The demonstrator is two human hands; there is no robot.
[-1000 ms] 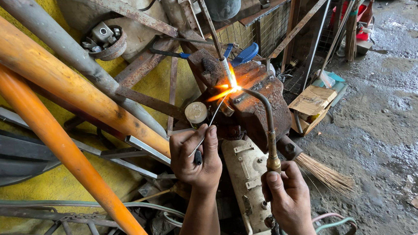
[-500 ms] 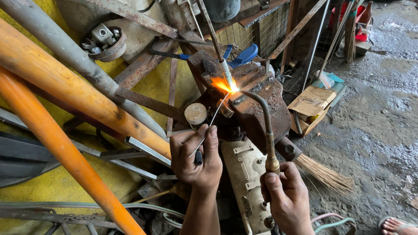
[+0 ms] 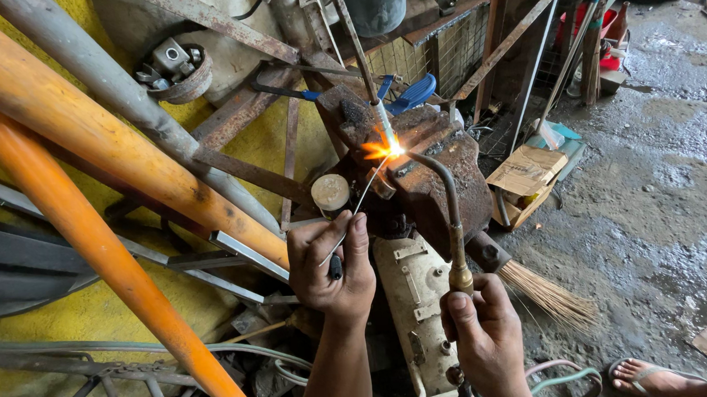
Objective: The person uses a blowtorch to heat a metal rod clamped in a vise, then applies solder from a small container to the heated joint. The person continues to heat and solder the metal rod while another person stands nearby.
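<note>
My right hand (image 3: 485, 330) grips the brass handle of a gas torch (image 3: 453, 216); its curved tube arches up to a bright orange flame (image 3: 387, 148). My left hand (image 3: 329, 266) pinches a thin filler rod (image 3: 363, 196) whose tip reaches into the flame. The flame plays on a thin metal rod (image 3: 357, 53) clamped upright in a rusty bench vise (image 3: 430, 168). A pale metal engine cover (image 3: 415, 310) lies below the vise, between my forearms.
Two orange pipes (image 3: 80, 201) and a grey pipe (image 3: 113, 83) slant across the left. A broom (image 3: 542, 289) lies right of the vise, a cardboard box (image 3: 526, 170) behind it. A dark bucket (image 3: 373, 2) stands above. Another person's sandalled foot (image 3: 652, 376) rests on the wet concrete floor.
The flame has shrunk and shifted slightly left along the clamped rod. Both hands stay almost still. A sandalled foot has come into view at the lower right.
</note>
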